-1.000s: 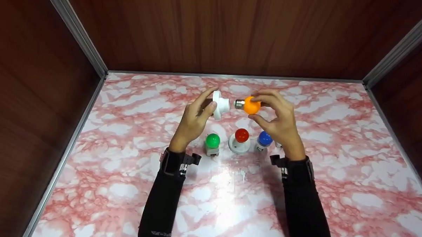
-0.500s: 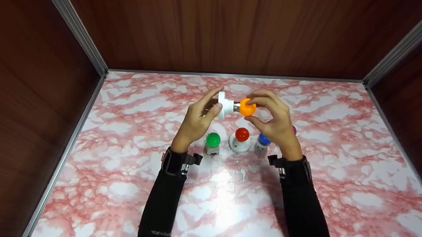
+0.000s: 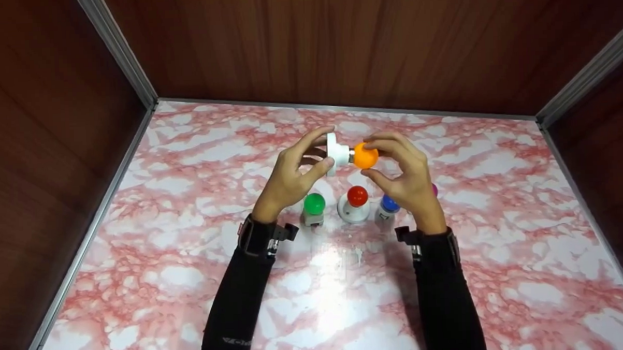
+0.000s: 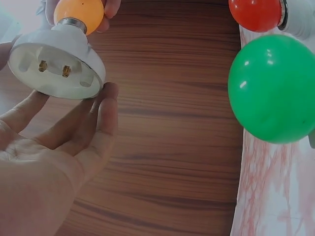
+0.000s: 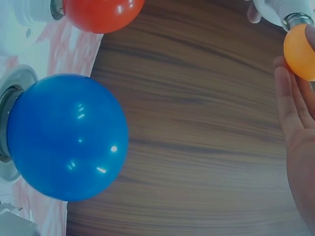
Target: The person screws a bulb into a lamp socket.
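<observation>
My left hand (image 3: 292,175) grips a white round lamp holder (image 3: 338,154) by its rim, thumb on the near side and fingers on the far side. The left wrist view shows the holder's hollow underside (image 4: 54,73) with two brass contacts. With thumb and fingertips my right hand (image 3: 407,177) pinches an orange light bulb (image 3: 366,156) by its globe. The bulb's metal screw base sits partly inside the holder's mouth, a short band of metal still showing. Both are held sideways above the table. In the right wrist view the orange bulb (image 5: 299,53) rests against the fingers.
Below the hands, a green bulb (image 3: 314,204), a red bulb (image 3: 357,196) and a blue bulb (image 3: 389,203) stand in white holders on the marbled table (image 3: 191,283). A magenta bulb (image 3: 435,190) is mostly hidden behind the right hand. Brown wood panels (image 3: 338,49) enclose the table.
A second ago holder and bulb were apart. The left hand has brought the holder right and the right hand the bulb left; the bulb's base has entered the holder's mouth, less metal now showing.
</observation>
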